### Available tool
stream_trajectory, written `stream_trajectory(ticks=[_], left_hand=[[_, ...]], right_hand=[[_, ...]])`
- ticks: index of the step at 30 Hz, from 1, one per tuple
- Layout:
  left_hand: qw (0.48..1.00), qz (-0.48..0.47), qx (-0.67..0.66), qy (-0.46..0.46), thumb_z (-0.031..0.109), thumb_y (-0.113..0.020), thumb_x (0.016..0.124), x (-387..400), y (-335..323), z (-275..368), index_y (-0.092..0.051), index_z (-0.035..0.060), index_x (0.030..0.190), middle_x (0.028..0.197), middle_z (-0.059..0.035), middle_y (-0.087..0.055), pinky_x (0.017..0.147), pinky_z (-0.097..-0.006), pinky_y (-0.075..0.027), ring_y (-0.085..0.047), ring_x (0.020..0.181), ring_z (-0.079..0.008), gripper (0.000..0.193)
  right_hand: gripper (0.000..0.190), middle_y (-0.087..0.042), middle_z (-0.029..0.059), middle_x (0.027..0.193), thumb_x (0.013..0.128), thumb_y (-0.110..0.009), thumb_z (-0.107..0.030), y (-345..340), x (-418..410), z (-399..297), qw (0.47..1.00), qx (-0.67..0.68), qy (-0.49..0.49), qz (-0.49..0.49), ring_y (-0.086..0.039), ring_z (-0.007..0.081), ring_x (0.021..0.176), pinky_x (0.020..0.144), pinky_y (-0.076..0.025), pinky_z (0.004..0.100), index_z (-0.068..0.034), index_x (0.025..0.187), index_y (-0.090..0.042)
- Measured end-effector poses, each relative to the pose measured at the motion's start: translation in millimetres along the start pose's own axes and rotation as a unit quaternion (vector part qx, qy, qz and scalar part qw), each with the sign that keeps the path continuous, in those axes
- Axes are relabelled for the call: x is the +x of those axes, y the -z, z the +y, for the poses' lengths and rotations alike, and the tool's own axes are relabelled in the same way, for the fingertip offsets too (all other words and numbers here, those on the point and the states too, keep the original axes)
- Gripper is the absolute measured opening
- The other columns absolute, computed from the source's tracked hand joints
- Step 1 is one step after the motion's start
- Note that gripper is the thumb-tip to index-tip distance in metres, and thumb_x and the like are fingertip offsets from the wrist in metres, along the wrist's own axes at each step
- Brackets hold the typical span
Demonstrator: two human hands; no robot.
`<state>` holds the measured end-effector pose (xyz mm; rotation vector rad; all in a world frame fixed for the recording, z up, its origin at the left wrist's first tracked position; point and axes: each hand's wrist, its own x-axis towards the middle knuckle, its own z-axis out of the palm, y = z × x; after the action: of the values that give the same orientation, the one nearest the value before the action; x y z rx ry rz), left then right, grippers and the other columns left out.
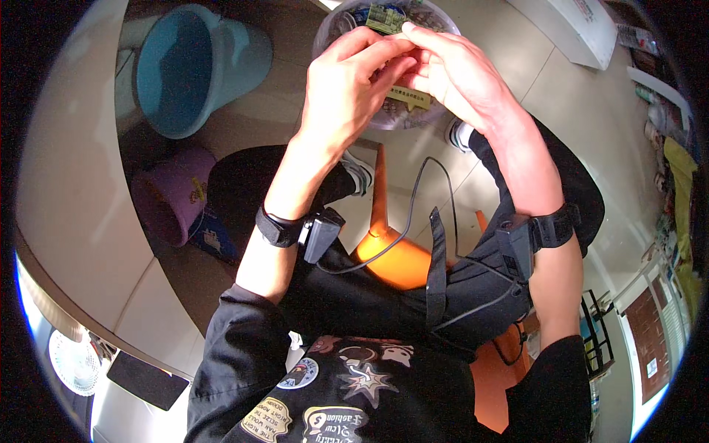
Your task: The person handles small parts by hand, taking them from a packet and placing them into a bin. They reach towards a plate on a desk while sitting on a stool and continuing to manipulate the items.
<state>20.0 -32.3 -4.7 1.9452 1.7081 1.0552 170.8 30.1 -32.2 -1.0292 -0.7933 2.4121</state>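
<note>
My left hand (349, 83) and my right hand (454, 72) meet at the fingertips, fingers curled inward. Whatever may be pinched between them is hidden by the fingers. Below them stands a round, translucent tub or bin (327, 41) with wrappers and litter inside. A green printed packet (386, 18) shows just beyond my fingertips; whether I touch it cannot be told. Under my right palm a yellow strip bearing writing (410, 97) lies over the tub. Each wrist wears a black strap with a small box, the left one (323, 235) and the right one (515, 246).
A teal bucket (243, 58) lies or leans at the left, above a purple bin (177, 194). An orange seat (396, 260) is between my legs, with a black cable (412, 205) looping over it. A white box-like object (587, 33) stands at upper right. A pale table (72, 166) curves along the left.
</note>
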Motion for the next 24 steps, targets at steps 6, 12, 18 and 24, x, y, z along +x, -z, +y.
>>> stream_trajectory(ticks=[6, 12, 18, 24], left_hand=[[0.999, 0.010, 0.015, -0.032, 0.014, -0.073, 0.079, 0.1, -0.5, -4.2, -0.071, 0.0116, 0.103, 0.082, -0.0053, -0.067, 0.064, -0.0271, -0.053, -0.066, 0.072, -0.0177, 0.024], [1.000, 0.003, -0.001, -0.025, 0.012, -0.072, 0.080, 1.6, 8.1, 0.0, -0.070, 0.0110, 0.107, 0.083, -0.0056, -0.068, 0.065, -0.0261, -0.053, -0.066, 0.072, -0.0173, 0.028], [0.999, 0.002, -0.038, 0.000, 0.003, -0.063, 0.086, 3.8, 8.0, 0.7, -0.068, 0.0066, 0.104, 0.083, -0.0074, -0.067, 0.064, -0.0253, -0.051, -0.063, 0.068, -0.0162, 0.018], [0.965, 0.012, -0.140, 0.220, 0.011, -0.053, 0.095, 2.4, 15.6, 10.8, -0.065, 0.0034, 0.092, 0.075, -0.0042, -0.063, 0.061, -0.0233, -0.044, -0.055, 0.066, -0.0080, 0.014]], right_hand=[[0.031, -0.063, 0.0040, 0.092, 0.095, -0.055, -0.033, 5.7, -2.8, -2.9, 1.000, 0.021, 0.015, -0.008, -0.061, 0.0130, 0.086, 0.079, -0.049, 0.0270, -0.003, 0.101, -0.063], [0.034, -0.064, 0.0086, 0.095, 0.096, -0.053, -0.032, 3.4, 0.4, -3.3, 0.999, 0.049, -0.005, 0.007, -0.063, 0.0173, 0.089, 0.084, -0.051, 0.0303, 0.000, 0.102, -0.062], [0.043, -0.064, 0.0194, 0.103, 0.097, -0.050, -0.031, 4.3, -3.9, -7.7, 0.996, 0.088, 0.007, -0.032, -0.064, 0.0255, 0.098, 0.094, -0.050, 0.0363, 0.009, 0.108, -0.059], [0.011, -0.062, 0.0170, 0.099, 0.095, -0.050, -0.004, -56.7, -19.4, -60.6, 0.980, 0.024, -0.135, 0.142, -0.062, 0.0124, 0.089, 0.066, -0.048, 0.0215, 0.004, 0.099, -0.056]])
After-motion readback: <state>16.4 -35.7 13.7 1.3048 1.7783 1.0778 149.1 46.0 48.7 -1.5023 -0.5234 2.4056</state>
